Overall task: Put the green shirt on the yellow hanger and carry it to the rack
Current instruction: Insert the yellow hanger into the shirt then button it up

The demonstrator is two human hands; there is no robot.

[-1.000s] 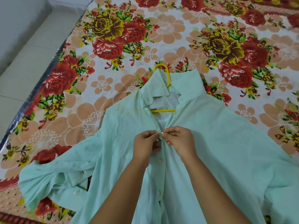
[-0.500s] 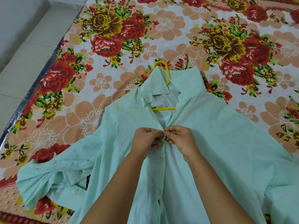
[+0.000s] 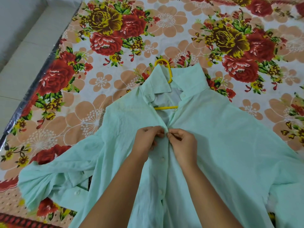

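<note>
The shirt [image 3: 222,145] lies spread front-up on the floral bedsheet [image 3: 115,71], with the hanger [image 3: 166,107] inside it: the hook pokes out past the collar and the bar shows in the open neck. Both forearms reach in from below and meet at the placket. The left hand [image 3: 146,142] and right hand [image 3: 182,142] each pinch a front edge, knuckles nearly touching, fingers curled. Pale floor [image 3: 24,55] borders the sheet's left side.

Mostly hidden under green shirt [image 3: 230,145]: yellow hanger [image 3: 166,107]; hem cut off below; right cuff probably too.
</note>
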